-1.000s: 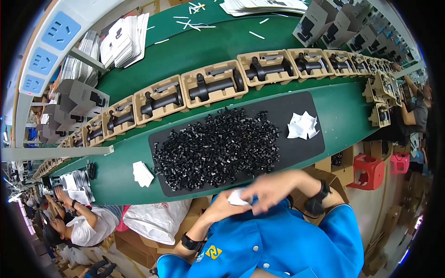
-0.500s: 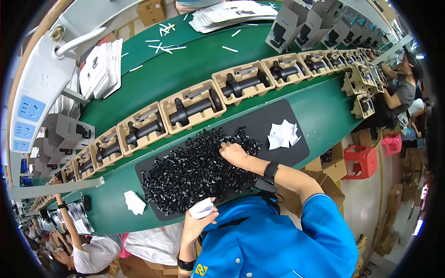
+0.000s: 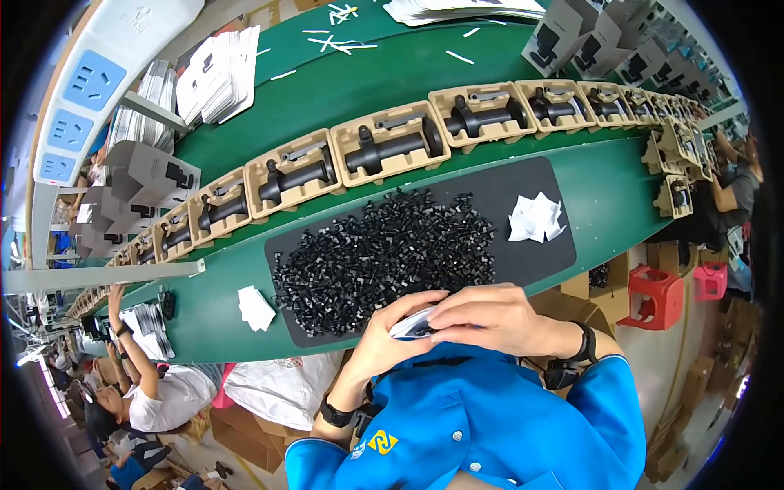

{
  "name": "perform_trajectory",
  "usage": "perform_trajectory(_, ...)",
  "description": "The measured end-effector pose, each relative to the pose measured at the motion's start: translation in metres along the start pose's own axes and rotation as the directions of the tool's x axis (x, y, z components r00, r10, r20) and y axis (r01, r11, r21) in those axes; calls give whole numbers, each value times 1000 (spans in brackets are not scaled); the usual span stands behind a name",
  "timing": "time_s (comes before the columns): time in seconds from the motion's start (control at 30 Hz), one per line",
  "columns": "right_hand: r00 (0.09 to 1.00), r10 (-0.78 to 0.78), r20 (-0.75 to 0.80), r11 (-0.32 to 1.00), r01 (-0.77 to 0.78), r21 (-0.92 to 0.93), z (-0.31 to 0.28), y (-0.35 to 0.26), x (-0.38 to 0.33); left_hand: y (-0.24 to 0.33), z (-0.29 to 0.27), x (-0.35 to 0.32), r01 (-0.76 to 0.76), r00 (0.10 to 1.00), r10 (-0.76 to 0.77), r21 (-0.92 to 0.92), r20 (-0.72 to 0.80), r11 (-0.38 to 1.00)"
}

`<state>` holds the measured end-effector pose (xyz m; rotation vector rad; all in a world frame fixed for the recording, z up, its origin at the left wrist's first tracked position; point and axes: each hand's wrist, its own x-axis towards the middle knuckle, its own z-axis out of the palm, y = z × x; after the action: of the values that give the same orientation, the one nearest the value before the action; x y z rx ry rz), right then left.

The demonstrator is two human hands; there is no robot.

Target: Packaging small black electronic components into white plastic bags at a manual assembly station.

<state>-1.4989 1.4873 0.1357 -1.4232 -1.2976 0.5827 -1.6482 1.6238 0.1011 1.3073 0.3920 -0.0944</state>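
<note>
A small white bag (image 3: 410, 323) is held in front of my body by my left hand (image 3: 390, 335), whose fingers and thumb curl round it. Dark bits show inside its open mouth. My right hand (image 3: 490, 320) is closed at that mouth, fingertips and thumb touching the bag's edge; what they pinch, if anything, is hidden. Just beyond both hands, a broad heap of small black plastic parts (image 3: 384, 257) covers most of a dark grey mat (image 3: 535, 184).
White bags lie in a pile (image 3: 535, 218) on the mat's right; another stack (image 3: 256, 309) lies left. Beyond runs a row of cardboard trays (image 3: 390, 147) holding black devices. A metal bar (image 3: 106, 276) crosses at left. Co-workers sit at left (image 3: 175, 400) and right (image 3: 729, 192).
My right hand has left the heap of black parts and come back to the bag's mouth. My left hand has moved rightward and away from me with the bag. The view has shifted.
</note>
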Motion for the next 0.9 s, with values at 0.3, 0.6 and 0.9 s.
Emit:
perform_trajectory(0.3,956,63,286,772,135,-621,2,-39,-17,2,-3,-15,-45,997,35,137,75,990)
perform_trajectory(0.6,881,139,451,859,119,-498,18,-31,-10,18,-15,-19,-99,992,78,218,104,971)
perform_trajectory(0.9,879,172,444,859,88,-505,31,-36,-20,-1,-14,-15,-255,937,234,50,258,966)
